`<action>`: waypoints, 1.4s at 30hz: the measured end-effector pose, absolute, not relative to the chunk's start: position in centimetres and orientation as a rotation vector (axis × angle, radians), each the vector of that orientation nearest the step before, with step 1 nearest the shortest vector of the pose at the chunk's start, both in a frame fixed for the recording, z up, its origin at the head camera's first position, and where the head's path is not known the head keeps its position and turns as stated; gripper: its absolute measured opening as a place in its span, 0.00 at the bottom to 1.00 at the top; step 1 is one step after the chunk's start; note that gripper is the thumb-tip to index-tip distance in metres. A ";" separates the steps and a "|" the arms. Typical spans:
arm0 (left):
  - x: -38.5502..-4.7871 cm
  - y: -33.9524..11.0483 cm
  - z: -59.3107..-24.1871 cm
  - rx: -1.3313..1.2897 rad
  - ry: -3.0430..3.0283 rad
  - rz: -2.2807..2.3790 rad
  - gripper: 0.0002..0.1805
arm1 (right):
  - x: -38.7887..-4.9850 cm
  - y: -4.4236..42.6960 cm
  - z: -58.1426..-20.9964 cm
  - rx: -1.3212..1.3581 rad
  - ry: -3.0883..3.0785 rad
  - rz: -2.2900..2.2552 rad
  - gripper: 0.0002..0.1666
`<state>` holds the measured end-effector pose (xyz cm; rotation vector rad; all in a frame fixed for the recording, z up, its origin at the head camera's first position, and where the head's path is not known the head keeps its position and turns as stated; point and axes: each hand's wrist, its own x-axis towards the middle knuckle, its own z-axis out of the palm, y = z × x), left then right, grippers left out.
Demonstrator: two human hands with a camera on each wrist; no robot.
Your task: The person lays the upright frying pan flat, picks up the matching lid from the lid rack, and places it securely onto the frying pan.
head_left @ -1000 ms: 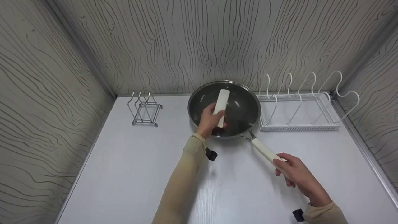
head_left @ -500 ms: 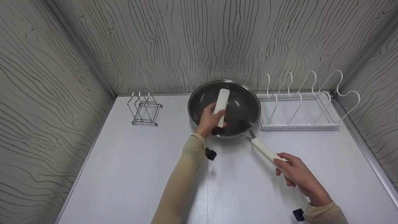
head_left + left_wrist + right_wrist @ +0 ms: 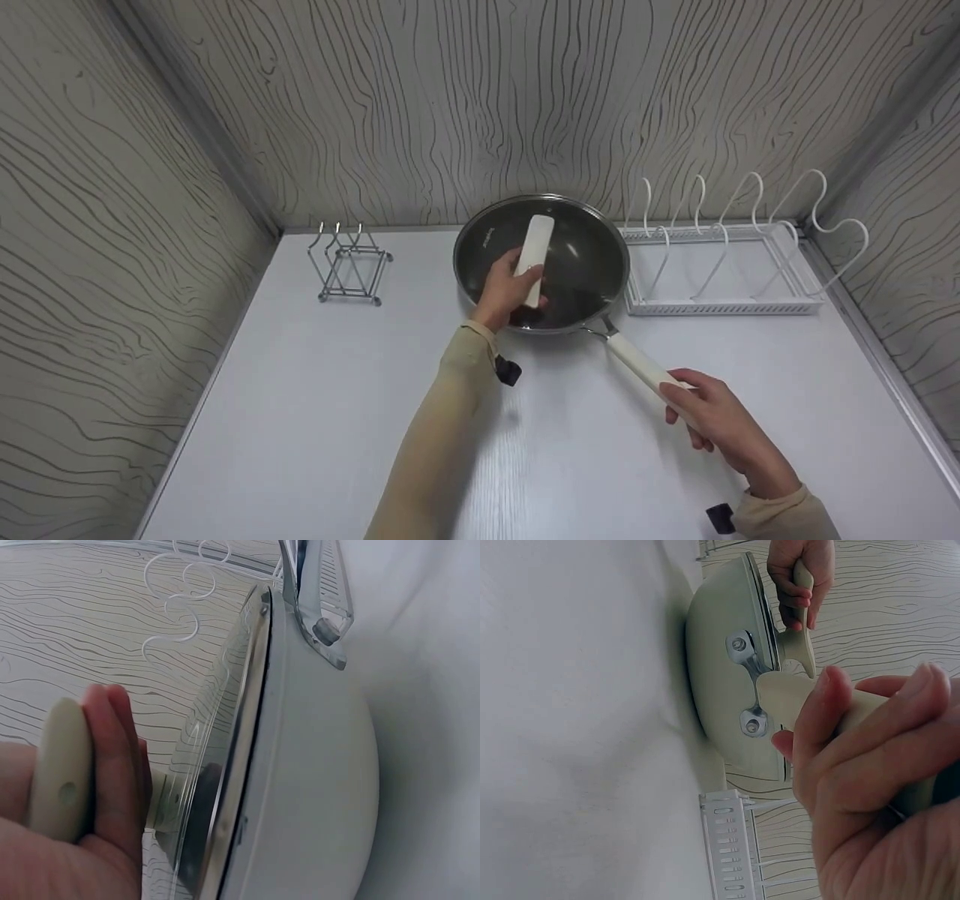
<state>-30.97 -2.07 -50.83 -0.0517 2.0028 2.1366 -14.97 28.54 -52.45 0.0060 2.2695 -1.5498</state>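
Note:
A wok (image 3: 712, 667) with a cream outside stands on the white table, covered by a glass lid (image 3: 585, 262) with a metal rim. My left hand (image 3: 508, 287) grips the lid's long cream handle (image 3: 537, 241), fingers under it and thumb over its near end. In the left wrist view the lid lies on the wok's rim. My right hand (image 3: 712, 416) holds the far end of the wok's long cream handle (image 3: 637, 364), which points toward the front right. The right wrist view shows those fingers curled round the handle, near its riveted metal bracket (image 3: 754, 682).
Right of the wok stands a white rack (image 3: 724, 307) with tall wavy wire dividers, close to the wok's side. A small metal wire rack (image 3: 352, 274) sits at the back left. Wood-grain patterned walls (image 3: 420, 112) enclose the table (image 3: 322, 420) at the back and sides.

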 end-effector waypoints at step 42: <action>-30.5 -4.0 -50.4 0.025 2.177 1.883 0.34 | -15.5 28.8 -52.2 0.017 2.291 -1.508 0.37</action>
